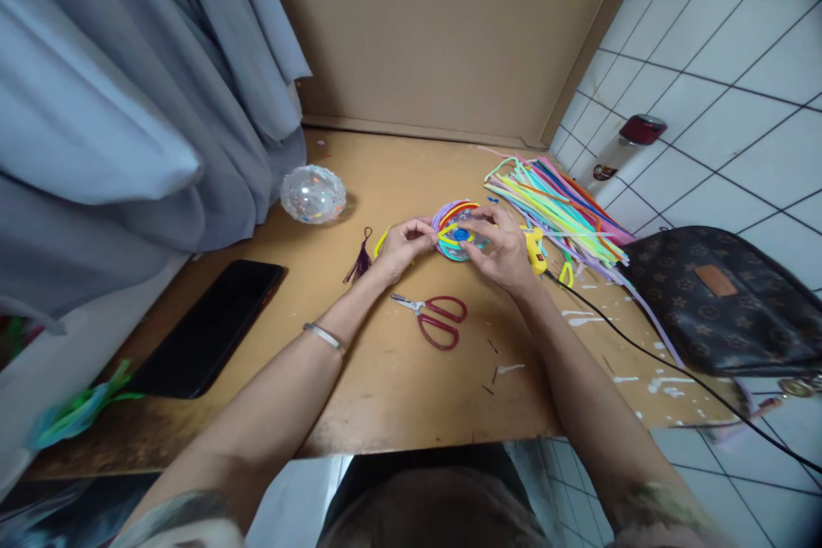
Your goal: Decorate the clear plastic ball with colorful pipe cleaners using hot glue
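Observation:
Between my hands is a round, partly clear piece [457, 207] banded with lilac, red, yellow and turquoise pipe cleaners, with a blue spot at its middle. A yellow pipe cleaner [448, 233] lies over it. My left hand [406, 250] pinches at the left rim, its fingers closed on this yellow strand, whose other end shows beyond my wrist. My right hand [499, 247] curls over the right side, thumb and fingertips gripping the round piece close to the blue middle. Red-handled scissors [443, 317] lie just below, blades to the left.
A yellow glue gun [534, 252] with a black cord lies by my right hand. Beyond are a pipe cleaner bundle [558, 205], a brown handbag [719, 300] and a bottle [620, 150]. Leftward are a dark tassel [360, 259], a clear bowl [313, 193] and a black phone [209, 330].

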Demonstrator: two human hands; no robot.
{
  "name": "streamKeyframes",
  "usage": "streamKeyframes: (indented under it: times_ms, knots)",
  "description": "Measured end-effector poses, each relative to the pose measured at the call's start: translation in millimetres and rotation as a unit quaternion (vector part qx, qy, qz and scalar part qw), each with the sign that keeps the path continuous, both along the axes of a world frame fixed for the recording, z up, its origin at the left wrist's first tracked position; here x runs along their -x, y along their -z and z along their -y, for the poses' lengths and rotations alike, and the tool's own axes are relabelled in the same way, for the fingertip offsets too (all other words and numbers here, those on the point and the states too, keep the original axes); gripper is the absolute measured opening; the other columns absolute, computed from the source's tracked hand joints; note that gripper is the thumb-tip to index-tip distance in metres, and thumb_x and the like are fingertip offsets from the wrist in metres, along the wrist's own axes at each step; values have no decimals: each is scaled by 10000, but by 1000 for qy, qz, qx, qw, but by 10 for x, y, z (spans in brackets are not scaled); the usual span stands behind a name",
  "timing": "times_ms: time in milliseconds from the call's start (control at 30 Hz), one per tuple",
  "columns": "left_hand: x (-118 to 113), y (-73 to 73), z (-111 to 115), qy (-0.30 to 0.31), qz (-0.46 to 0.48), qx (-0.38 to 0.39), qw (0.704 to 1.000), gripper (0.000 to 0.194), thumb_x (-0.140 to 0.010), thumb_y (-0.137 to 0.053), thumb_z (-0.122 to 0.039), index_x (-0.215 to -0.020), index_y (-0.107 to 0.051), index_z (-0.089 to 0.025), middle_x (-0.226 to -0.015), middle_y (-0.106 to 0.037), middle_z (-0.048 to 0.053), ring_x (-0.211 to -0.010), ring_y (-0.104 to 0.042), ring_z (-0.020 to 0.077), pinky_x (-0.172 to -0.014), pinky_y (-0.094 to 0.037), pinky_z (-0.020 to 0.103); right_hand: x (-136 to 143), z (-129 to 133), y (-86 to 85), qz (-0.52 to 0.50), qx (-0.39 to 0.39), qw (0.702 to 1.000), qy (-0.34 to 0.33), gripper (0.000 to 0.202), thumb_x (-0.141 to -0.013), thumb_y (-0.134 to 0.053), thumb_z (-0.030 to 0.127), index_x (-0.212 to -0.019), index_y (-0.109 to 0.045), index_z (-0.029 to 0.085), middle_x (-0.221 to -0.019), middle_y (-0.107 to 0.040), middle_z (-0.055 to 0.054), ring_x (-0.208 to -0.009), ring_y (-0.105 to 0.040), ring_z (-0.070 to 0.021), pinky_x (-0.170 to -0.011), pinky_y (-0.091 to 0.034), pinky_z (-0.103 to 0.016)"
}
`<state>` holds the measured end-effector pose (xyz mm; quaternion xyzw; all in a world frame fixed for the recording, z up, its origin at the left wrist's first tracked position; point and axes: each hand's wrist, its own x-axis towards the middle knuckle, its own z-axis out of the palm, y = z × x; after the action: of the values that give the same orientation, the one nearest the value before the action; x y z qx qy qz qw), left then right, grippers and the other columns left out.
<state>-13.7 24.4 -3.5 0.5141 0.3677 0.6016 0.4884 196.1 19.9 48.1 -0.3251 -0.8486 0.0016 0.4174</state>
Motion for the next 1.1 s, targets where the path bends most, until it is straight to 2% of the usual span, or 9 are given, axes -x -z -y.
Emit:
streamKeyframes:
  times_ms: [300,700,1100]
  knots:
    - [9,20,-17,-2,-23,-22,1000,285,-631,-853,-388,-703,-691,-165,-1067,-713,85,-985,-670,200,-892,-548,373,-40,-54,-20,-2,2,1000,-14,231,-894,-641,403,-1048,-719,251,-1126,-651,-109,-1066,-638,-273,-937,-554,-480]
    - [5,20,-19,11,-4,-16,1000,280,-645,-864,-366,-712,-695,-153,-1098,-704,94,-950,-666,179,-895,-549,380,-47,-55,-10,-24,6,999,-25,236,-898,-648,402,-1048,-741,244,-1122,-655,-108,-1058,-639,-273,-921,-548,-477]
    - [-12,-15,4,9,37,29,999,323,-543,-924,-367,-673,-723,-151,-1096,-690,80,-967,-644,197,-960,-510,391,-43,-71,7,-49,18,998,-34,197,-858,-699,327,-1032,-755,254,-1109,-658,-97,-1053,-646,-276,-927,-549,-490]
